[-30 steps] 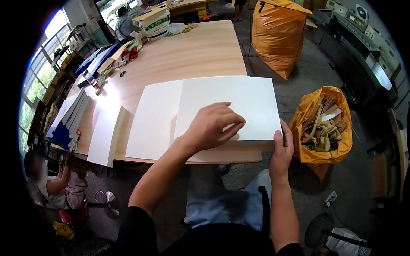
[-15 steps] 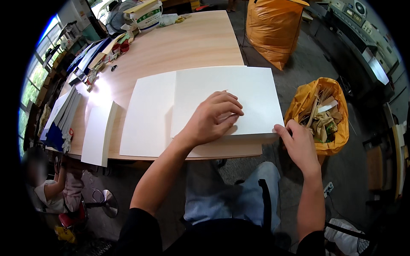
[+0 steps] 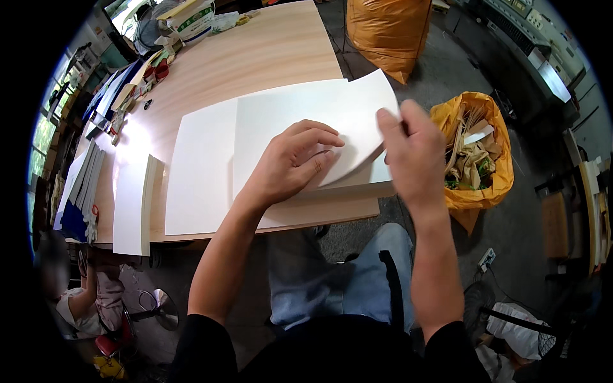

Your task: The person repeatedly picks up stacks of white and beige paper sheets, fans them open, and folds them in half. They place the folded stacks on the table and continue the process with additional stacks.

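Note:
In front of me, a stack of large white paper sheets point(image 3: 281, 105) lies near the table's front edge. My left hand point(image 3: 297, 159) rests on top of it, fingers loosely curved and thumb apart, with nothing visible in the grasp. At the stack's right side, my right hand point(image 3: 412, 143) pinches the edge of the top white sheet point(image 3: 370, 105), which bends upward there. Whether more than one sheet is lifted I cannot tell. Another wide white sheet point(image 3: 199, 159) extends left from beneath the stack.
A narrow white paper stack point(image 3: 133, 204) stands left on the wooden table point(image 3: 268, 45), near more bundled sheets point(image 3: 83, 182). A yellow-lined waste bin point(image 3: 501, 172) holds paper scraps at right. Beyond it stands an orange sack point(image 3: 386, 32). A seated person point(image 3: 83, 300) works at lower left.
My right hand has moved up and away from me, raising and bending the sheet's right side. My left hand stays on the paper. The whole view has shifted slightly.

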